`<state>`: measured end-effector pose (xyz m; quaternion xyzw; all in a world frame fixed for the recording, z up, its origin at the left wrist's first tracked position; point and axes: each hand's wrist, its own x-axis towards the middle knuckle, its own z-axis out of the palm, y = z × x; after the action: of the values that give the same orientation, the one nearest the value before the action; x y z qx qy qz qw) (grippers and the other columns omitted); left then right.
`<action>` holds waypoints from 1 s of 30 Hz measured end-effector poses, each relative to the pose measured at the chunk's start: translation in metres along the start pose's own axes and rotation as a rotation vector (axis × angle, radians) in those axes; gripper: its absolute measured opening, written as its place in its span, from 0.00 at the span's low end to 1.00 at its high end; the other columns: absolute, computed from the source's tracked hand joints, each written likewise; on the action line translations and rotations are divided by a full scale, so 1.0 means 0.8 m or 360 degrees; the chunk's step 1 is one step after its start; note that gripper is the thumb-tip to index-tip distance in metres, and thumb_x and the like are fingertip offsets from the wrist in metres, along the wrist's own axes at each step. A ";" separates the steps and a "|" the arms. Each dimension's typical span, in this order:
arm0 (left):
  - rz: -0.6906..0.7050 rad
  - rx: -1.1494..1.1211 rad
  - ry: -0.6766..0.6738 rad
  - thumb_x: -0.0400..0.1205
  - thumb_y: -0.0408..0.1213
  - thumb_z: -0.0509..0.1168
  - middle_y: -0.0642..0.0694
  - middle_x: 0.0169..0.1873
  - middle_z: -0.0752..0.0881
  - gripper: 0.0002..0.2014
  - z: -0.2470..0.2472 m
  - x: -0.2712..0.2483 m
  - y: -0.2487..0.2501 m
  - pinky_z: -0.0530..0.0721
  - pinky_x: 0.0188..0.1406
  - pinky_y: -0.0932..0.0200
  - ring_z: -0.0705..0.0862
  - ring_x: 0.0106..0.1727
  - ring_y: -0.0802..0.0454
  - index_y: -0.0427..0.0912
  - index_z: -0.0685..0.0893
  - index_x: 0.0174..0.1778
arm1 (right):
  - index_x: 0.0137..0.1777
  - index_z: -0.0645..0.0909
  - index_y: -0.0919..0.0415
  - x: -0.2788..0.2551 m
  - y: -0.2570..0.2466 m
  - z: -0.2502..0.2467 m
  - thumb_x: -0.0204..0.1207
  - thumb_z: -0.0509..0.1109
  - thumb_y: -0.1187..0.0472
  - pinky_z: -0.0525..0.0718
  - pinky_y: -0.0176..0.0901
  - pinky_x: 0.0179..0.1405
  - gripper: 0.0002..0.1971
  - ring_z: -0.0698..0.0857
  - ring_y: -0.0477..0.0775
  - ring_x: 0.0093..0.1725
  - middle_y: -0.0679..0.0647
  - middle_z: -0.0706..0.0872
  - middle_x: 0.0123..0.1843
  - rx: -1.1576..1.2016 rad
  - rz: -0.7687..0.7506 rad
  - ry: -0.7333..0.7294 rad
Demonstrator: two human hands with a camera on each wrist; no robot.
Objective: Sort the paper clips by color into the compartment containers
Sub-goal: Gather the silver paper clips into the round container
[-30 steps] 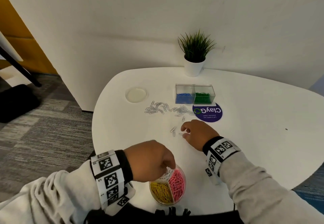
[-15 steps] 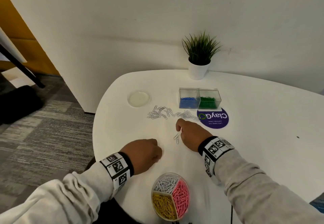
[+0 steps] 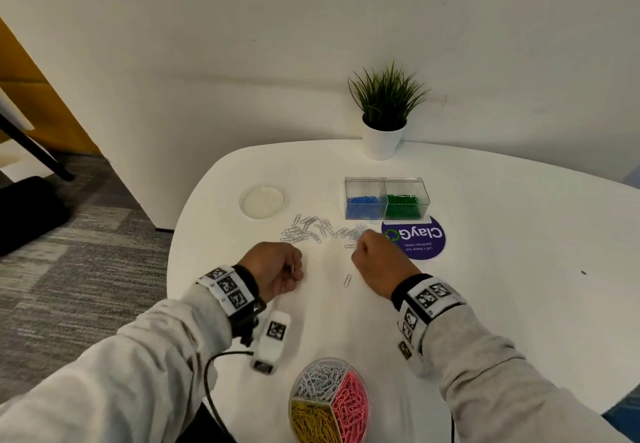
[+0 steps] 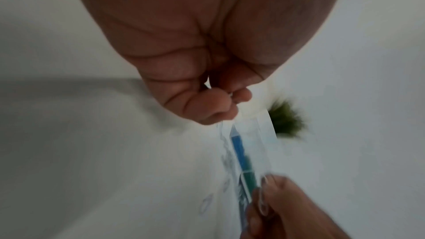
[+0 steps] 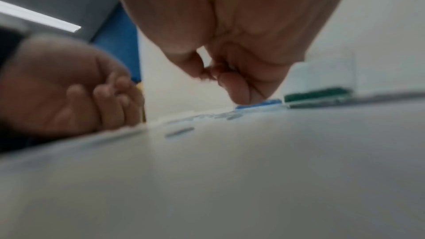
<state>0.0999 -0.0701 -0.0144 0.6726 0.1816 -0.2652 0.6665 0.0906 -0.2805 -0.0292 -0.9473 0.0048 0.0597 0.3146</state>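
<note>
Loose white paper clips point(image 3: 304, 229) lie in a strip mid-table, and a single one point(image 3: 347, 279) lies nearer to me. My left hand point(image 3: 294, 269) is curled left of that single clip and pinches a thin clip, seen as a glint between its fingertips point(image 4: 230, 95). My right hand point(image 3: 360, 240) is curled at the right end of the strip; the left wrist view shows white clips point(image 4: 262, 201) held in it. The round container point(image 3: 291, 404) near me holds white, pink and yellow clips. A clear box point(image 3: 365, 188) at the back holds blue and green clips.
A round clear lid point(image 3: 263, 201) lies left of the strip. A potted plant point(image 3: 384, 120) stands by the wall and a purple sticker point(image 3: 415, 238) is in front of the box. A white tagged device point(image 3: 273, 337) with a black cable sits by my left wrist.
My left hand left the round container and moved forward to mid-table. My right hand took up clips near me and moved forward to the strip's right end.
</note>
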 end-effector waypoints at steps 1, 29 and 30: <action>-0.0074 -0.0077 -0.0013 0.74 0.23 0.51 0.42 0.29 0.77 0.12 0.003 0.004 0.005 0.69 0.19 0.64 0.75 0.25 0.49 0.40 0.76 0.32 | 0.45 0.73 0.59 0.001 0.002 -0.007 0.83 0.58 0.58 0.78 0.47 0.35 0.07 0.78 0.51 0.36 0.57 0.82 0.42 0.0229 0.0099 0.0105; 0.0227 0.0391 -0.0087 0.82 0.22 0.56 0.43 0.30 0.83 0.10 0.043 0.057 0.042 0.77 0.22 0.63 0.77 0.24 0.53 0.39 0.79 0.43 | 0.52 0.80 0.60 0.036 0.008 0.004 0.79 0.66 0.54 0.76 0.43 0.45 0.10 0.83 0.57 0.51 0.56 0.83 0.51 -0.0616 -0.0155 -0.0302; 0.0214 0.0421 -0.0052 0.81 0.22 0.55 0.43 0.29 0.80 0.11 0.046 0.059 0.046 0.75 0.22 0.63 0.75 0.25 0.52 0.39 0.80 0.42 | 0.50 0.80 0.60 0.031 0.005 0.006 0.78 0.66 0.54 0.76 0.44 0.44 0.09 0.82 0.57 0.50 0.55 0.82 0.50 -0.0622 -0.0166 -0.0319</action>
<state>0.1548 -0.1137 -0.0122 0.7608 0.0888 -0.2526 0.5912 0.1149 -0.2800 -0.0380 -0.9786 -0.0870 0.1370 0.1267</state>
